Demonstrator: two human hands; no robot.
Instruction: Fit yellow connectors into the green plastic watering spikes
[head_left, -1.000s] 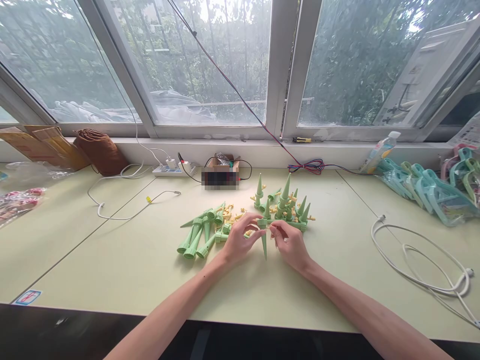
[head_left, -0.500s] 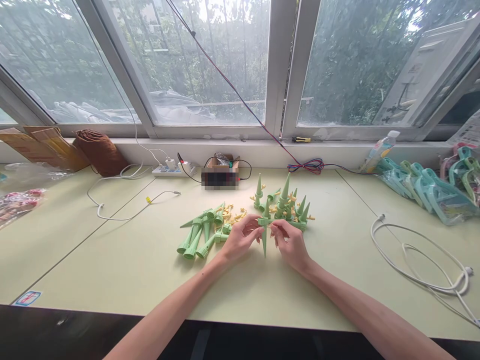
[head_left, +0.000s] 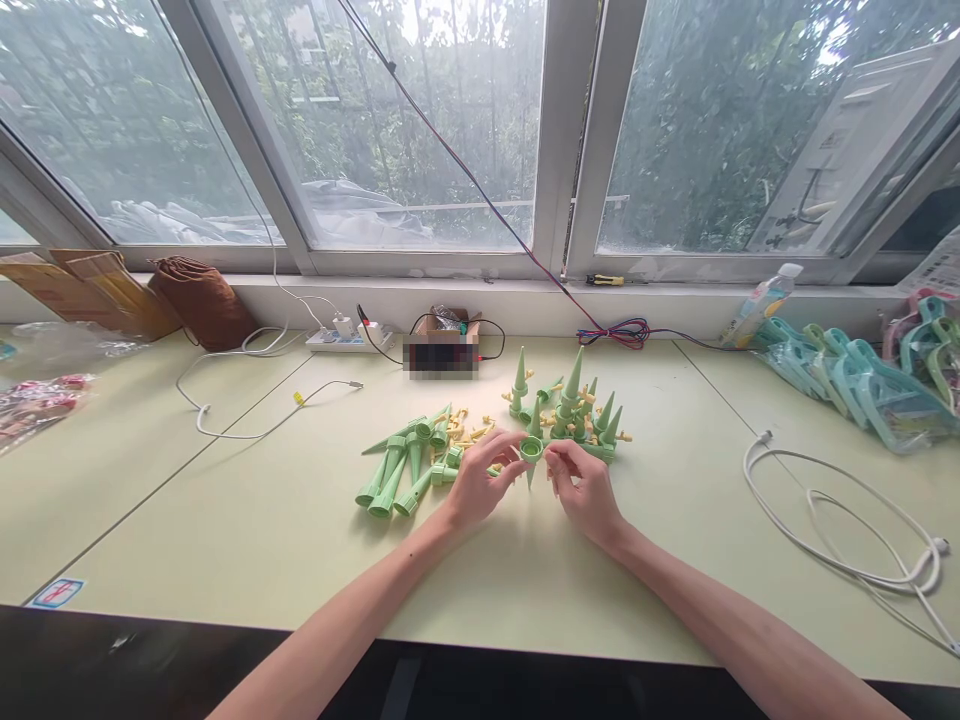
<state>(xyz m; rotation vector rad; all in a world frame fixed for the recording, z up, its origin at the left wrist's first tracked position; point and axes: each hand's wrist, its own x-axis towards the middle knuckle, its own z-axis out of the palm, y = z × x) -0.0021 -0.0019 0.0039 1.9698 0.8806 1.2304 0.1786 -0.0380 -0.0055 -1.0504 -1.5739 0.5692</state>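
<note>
Left hand (head_left: 484,480) pinches green cone (head_left: 531,452); right hand (head_left: 583,490) bunches fingers just beside it, grip unclear. Near table edge (head_left: 495,640) lies well apart; loose cones (head_left: 388,490) crowd left.

Clutter around your worktop (head_left: 225,540), mostly along the window (head_left: 435,120) side.
To your left: cardboard (head_left: 112,297), a brown drawstring pouch (head_left: 201,308) beside it, then a white power strip (head_left: 341,344) with plugs (head_left: 343,327) in. Ahead of you, a small open carton (head_left: 429,325) behind a blurred-out dark item (head_left: 440,356). To your right: bundled red-blue wire (head_left: 615,334), a tilted bottle (head_left: 765,300), bagged teal plastic pieces (head_left: 866,375), and a looped white cable (head_left: 916,588) nearest you.
</note>
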